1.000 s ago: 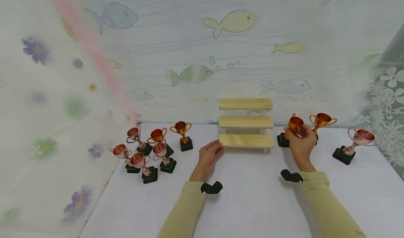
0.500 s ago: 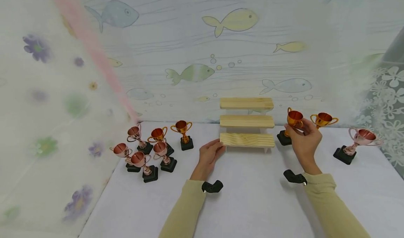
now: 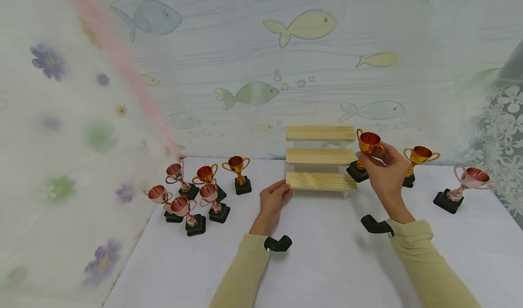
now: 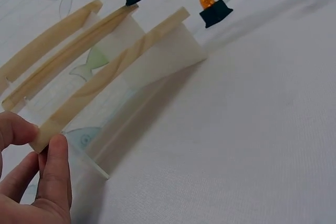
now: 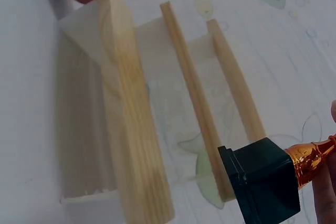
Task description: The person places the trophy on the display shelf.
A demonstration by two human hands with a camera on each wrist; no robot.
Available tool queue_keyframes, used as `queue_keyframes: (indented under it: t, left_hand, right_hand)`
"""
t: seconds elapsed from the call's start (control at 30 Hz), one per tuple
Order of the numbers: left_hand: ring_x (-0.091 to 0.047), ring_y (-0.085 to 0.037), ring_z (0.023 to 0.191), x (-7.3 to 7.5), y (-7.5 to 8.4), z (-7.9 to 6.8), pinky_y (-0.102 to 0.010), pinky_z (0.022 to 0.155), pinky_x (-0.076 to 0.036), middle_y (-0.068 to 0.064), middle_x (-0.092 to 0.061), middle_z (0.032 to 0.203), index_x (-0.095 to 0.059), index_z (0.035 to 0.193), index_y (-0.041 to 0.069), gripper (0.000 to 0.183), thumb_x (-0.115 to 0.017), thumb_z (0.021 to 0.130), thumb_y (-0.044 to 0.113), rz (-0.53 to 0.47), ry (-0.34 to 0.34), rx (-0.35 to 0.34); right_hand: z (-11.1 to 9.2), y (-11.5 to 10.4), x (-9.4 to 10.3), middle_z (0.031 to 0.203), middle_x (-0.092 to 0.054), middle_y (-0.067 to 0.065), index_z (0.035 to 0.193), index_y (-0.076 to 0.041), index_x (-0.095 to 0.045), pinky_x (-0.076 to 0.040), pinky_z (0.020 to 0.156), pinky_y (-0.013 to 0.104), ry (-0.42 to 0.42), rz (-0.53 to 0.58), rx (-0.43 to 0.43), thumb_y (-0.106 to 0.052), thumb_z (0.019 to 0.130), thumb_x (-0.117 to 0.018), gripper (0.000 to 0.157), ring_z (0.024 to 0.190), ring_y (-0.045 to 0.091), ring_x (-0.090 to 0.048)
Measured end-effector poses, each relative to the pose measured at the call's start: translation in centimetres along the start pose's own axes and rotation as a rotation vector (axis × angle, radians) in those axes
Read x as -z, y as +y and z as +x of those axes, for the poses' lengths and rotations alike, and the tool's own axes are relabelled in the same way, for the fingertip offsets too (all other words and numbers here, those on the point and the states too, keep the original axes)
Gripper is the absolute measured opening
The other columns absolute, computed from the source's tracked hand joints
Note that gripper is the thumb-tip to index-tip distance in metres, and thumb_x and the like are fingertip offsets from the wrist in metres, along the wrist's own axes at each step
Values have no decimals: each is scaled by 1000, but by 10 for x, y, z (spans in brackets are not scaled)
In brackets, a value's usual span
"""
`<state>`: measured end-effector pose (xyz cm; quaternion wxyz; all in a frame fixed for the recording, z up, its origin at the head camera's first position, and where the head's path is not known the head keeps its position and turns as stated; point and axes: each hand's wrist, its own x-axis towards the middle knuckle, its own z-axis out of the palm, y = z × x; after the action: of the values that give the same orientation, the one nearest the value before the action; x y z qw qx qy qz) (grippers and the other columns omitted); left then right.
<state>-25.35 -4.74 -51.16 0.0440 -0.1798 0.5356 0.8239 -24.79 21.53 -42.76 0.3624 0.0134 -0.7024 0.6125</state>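
My left hand (image 3: 273,203) pinches the left end of the lowest wooden step of a three-tier display stand (image 3: 321,181), thumb above and fingers below, as the left wrist view shows. The stand has pale wood treads on clear side panels. In my right hand (image 3: 388,174) is a gold trophy cup (image 3: 369,141) with two handles, gripped round its stem. Its black square base (image 5: 266,182) is raised off the table and overlaps the right end of the middle tread in the right wrist view. The cup is upright with a slight tilt.
Behind the right hand stands another gold trophy (image 3: 421,155), with a pink-copper trophy (image 3: 473,177) further right. At the left are several pink-copper trophies (image 3: 180,206) and two gold ones (image 3: 236,165). A fish-printed curtain (image 3: 245,49) hangs close behind the stand.
My right hand has lifted the gold trophy off the table and carried it left, up to the stand's right side. The left hand keeps its hold on the lowest step.
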Motion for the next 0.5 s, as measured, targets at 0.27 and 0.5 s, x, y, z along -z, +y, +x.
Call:
queue_keyframes:
  t: [0.27,0.5]
  left_hand:
    - [-72,-17,95,0,1,-1,-27,88,-60,-24,-68,122,-67,125,-8,33,-67,92,-3,8,2,4]
    - [-72,-18,94,-1,0,0,-27,86,-61,-25,-68,122,-67,125,-9,33,-67,92,-5,-1,5,-3]
  right_hand:
    - [6,-23,-18,100,-70,-15,121,3,-70,-57,81,13,-101,34,29,8,79,-82,43,89,4,-69]
    - [18,-36,-39,101,-71,-15,119,6,-70,-57,81,14,-179,70,71,9,79,-81,42,90,3,-70]
